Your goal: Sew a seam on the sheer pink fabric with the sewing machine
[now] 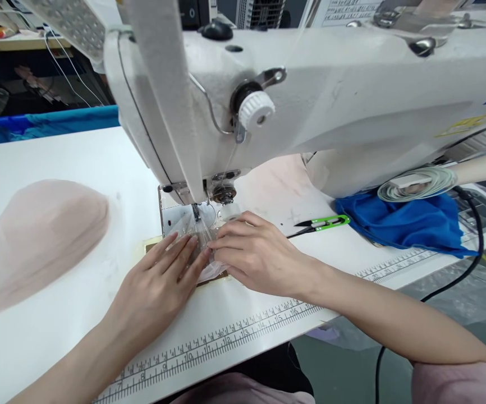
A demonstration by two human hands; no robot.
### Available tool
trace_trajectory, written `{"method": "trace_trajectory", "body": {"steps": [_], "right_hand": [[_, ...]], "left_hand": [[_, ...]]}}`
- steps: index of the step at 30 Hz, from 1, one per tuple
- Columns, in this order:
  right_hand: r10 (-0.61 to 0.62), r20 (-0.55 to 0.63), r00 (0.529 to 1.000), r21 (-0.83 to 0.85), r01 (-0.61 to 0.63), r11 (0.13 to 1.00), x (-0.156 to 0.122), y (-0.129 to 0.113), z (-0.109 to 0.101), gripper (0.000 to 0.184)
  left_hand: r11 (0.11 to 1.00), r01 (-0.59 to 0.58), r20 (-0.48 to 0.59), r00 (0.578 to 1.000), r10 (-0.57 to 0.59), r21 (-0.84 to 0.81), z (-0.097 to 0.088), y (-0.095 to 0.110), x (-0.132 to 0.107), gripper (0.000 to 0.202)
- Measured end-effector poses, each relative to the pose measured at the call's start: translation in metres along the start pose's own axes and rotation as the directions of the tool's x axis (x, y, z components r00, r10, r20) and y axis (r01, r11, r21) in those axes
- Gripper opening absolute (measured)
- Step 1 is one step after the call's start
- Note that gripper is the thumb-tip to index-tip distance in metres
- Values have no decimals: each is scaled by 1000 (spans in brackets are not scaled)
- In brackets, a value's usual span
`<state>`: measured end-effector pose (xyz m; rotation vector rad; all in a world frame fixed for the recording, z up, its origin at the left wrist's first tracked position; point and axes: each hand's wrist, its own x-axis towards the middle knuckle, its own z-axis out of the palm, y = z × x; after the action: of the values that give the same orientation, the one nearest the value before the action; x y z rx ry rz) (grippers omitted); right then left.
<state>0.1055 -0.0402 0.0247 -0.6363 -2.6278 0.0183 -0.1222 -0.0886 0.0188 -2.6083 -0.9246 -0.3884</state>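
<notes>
A small piece of sheer white fabric [211, 271] lies under the presser foot [196, 212] of a white sewing machine [331, 95]. My left hand [154, 286] rests on its left side, palm down, with the fingers stretched out just in front of the foot. On the other side, my right hand [264, 258] has its fingers bent and drawn together on the fabric's edge, close to the left fingertips. Part of the fabric is hidden beneath both hands. A pale pink sheer cloth [49, 235] lies in a rounded heap to the left.
Green-handled thread snips [327, 223] lie right of my right hand. Beyond them sit a blue cloth [403, 221] and a coil of pale green cord or tape [420, 182]. A printed ruler [226, 342] runs along the table's front edge. A black cable [478, 224] hangs at the right.
</notes>
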Motion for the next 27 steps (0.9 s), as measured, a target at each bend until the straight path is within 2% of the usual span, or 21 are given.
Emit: {"method": "trace_trajectory", "body": {"steps": [8, 15, 19, 23, 27], "right_hand": [[-9, -69, 998, -52, 6, 999, 3, 4, 9, 24], [-28, -155, 988, -131, 8, 991, 8, 13, 18, 26], [-18, -140, 990, -160, -4, 987, 11, 19, 22, 27], [-16, -143, 990, -178, -9, 984, 12, 19, 22, 25], [-132, -198, 971, -197, 92, 976, 7, 14, 20, 26]], "left_hand": [[996, 44, -6, 999, -45, -77, 6, -9, 4, 37], [1000, 14, 16, 1000, -14, -1, 13, -23, 9, 34], [995, 83, 39, 996, -81, -49, 16, -28, 12, 36], [992, 110, 8, 994, -110, -56, 14, -24, 13, 34], [999, 42, -42, 998, -44, -34, 6, -9, 8, 32]]}}
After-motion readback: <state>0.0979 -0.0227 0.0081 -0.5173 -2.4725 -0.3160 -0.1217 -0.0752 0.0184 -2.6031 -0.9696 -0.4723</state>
